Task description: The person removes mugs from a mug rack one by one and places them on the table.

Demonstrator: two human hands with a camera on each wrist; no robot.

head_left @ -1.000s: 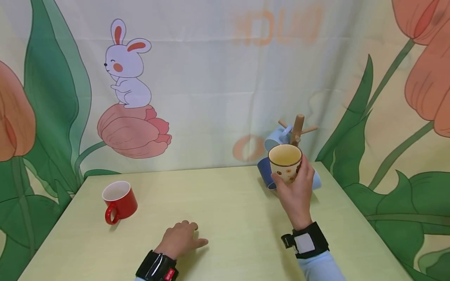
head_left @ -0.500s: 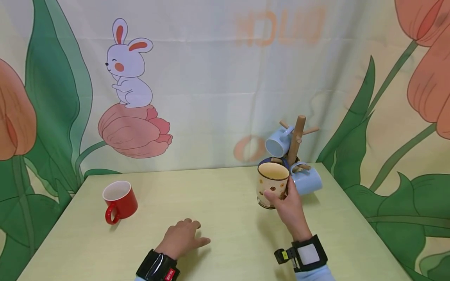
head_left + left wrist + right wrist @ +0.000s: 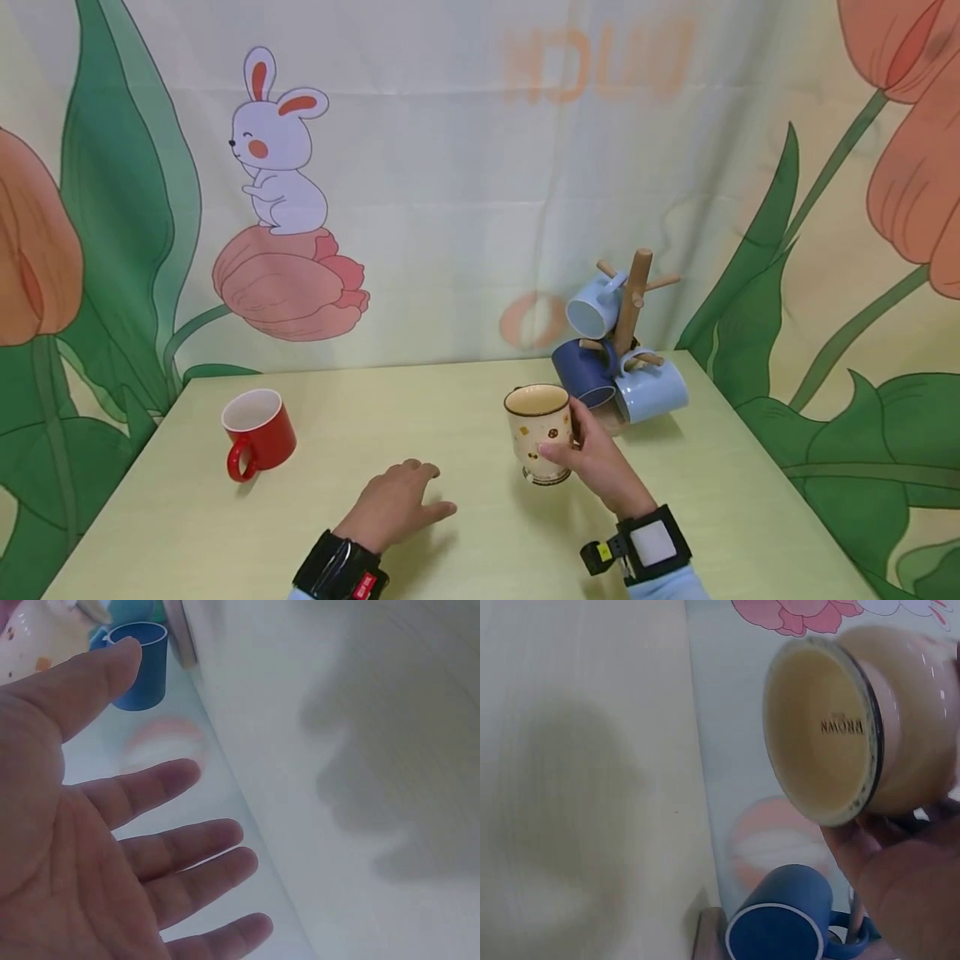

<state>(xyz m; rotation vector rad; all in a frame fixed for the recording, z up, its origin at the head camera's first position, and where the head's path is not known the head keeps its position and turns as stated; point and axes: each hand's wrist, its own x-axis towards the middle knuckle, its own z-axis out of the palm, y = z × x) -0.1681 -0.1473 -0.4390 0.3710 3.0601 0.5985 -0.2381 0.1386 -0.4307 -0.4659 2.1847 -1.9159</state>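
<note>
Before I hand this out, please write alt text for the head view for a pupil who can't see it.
The right hand holds a cream mug above a table, while the left hand holds nothing. A red mug stands on the left; on the right, three blue mugs hang on a wooden rack.

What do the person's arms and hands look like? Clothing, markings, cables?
No gloves. Left hand: glossy black wristband with a red tag, lettering too small to read; a sliver of light blue sleeve. Right hand: black strap with a pale square patch and a small black block bearing a yellow mark; light blue cuff. No cables I can make out.
</note>
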